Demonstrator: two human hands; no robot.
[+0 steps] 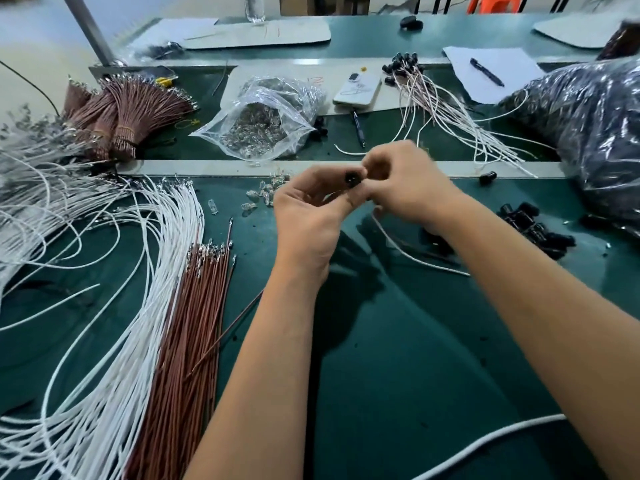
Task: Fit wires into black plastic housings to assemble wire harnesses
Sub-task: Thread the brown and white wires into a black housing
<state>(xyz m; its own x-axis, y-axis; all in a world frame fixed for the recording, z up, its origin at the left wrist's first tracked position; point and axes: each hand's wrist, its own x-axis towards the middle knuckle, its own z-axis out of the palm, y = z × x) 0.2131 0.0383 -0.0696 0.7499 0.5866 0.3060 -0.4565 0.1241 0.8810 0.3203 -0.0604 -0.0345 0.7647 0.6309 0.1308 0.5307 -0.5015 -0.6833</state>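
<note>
Black housing [353,179] sits just above centre frame, pinched between the fingertips of both hands, raised over the green table [398,358].

Far left: loose white wires [114,271] fan across the table, metal tips pointing toward the upper part of the frame. Upper left: tied bundles of brown wires [135,109] lying in a heap. Just right of the white ones, lower left: loose brown wires [183,327] laid straight, tips up.

Left of centre, top: clear plastic bag [263,123] full of small glass bulbs. A few loose bulbs [256,199] lie on the table just left of the left hand.

Left hand [308,216]: fingers curled, thumb and fingertips gripping the housing from the left. Right hand [405,188]: fingers curled, pinching at the housing from the right; what exactly sits under its fingertips is hidden. A white wire [408,252] trails from under the right hand down onto the table.

Above centre: a phone [356,91] on a pale card, a pen below it.

Upper right: finished harnesses [446,112] spread out, black ends grouped at top. Right of centre: a small pile of loose black housings [533,226] beside the right forearm. Far right: large dark plastic bag [595,133].
</note>
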